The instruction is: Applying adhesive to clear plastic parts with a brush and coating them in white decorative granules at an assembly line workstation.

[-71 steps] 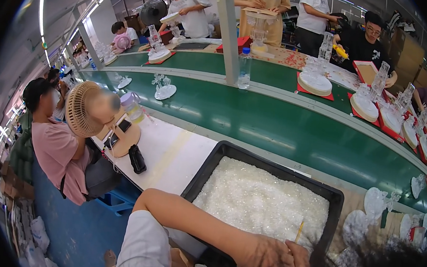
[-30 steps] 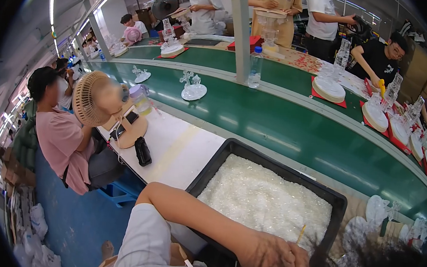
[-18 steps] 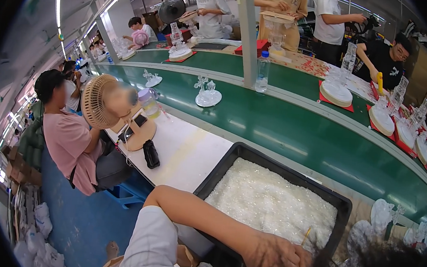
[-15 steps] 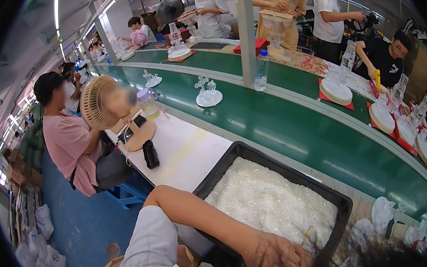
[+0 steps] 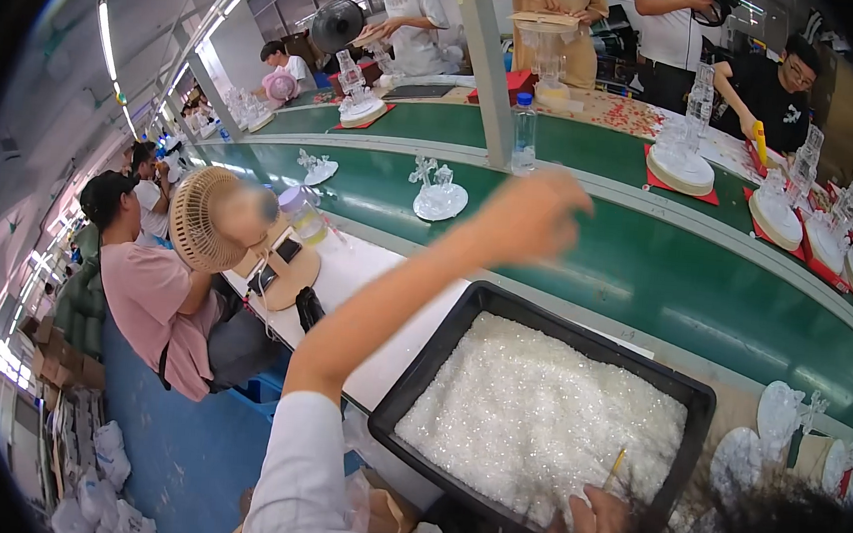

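My left hand [image 5: 536, 215] is stretched out over the green conveyor belt [image 5: 626, 282], smeared by motion, so its fingers are unclear. A small clear ornament on a round white base [image 5: 440, 200] sits on the belt to its left. My right hand [image 5: 594, 528] is low at the near edge of a black tray [image 5: 702, 429], its fingers curled. Dark hair covers part of it, and what it holds cannot be made out. A thin yellow stick [image 5: 617, 466] slants up just beyond those fingers. Sparkling white granules [image 5: 546, 406] fill the tray.
A beige fan [image 5: 205, 219], a lidded jar [image 5: 302, 215] and phones occupy the white table at left. A clear bottle [image 5: 524, 139] stands by a grey post [image 5: 484, 71]. White-based clear ornaments [image 5: 681, 169] line the far belt. Co-workers sit and stand around.
My left arm has swung up and away from the near edge of the tray, out over the belt. This uncovers my right hand. The view has shifted slightly.
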Available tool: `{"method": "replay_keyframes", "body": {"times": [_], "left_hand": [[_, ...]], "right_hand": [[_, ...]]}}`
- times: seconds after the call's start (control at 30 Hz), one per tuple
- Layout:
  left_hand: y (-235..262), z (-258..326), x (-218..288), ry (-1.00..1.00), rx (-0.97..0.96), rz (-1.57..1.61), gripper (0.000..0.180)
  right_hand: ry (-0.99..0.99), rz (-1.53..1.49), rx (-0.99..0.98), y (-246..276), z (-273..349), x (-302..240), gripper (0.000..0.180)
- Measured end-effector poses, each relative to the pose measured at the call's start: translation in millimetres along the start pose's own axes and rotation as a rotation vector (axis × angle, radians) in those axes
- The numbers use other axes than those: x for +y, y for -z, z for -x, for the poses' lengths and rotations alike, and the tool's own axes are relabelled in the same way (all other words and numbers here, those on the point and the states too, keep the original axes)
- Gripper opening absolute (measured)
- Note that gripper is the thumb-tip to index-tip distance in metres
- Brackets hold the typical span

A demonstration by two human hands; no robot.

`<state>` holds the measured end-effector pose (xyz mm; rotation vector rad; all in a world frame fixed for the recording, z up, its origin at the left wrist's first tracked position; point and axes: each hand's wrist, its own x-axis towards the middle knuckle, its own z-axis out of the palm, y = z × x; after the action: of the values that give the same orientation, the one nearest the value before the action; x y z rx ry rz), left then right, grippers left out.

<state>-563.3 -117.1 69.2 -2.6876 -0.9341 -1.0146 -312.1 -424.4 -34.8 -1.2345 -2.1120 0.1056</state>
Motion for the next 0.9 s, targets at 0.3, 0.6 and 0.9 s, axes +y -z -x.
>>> {"method": "replay_keyframes", "body": {"times": [0.3, 0.6, 0.9], "left_hand": [[-2.7, 72.6, -221.3, 1.207, -0.001, -0.599, 0.064], [-44.1, 103.6, -269.3, 1.100, 0.020, -0.382, 0.041], [11.3, 58.6, -183.6, 0.592, 0.150, -0.420, 0.020]], "right_hand": [[-0.882, -1.148, -0.082, -19.8, 29.0, -6.6, 0.037], [-0.216, -0.404, 0.056, 2.1, 12.0, -13.7, 0.036], [0.106, -0.159, -0.006, 22.3, -10.8, -4.1, 0.030]]}}
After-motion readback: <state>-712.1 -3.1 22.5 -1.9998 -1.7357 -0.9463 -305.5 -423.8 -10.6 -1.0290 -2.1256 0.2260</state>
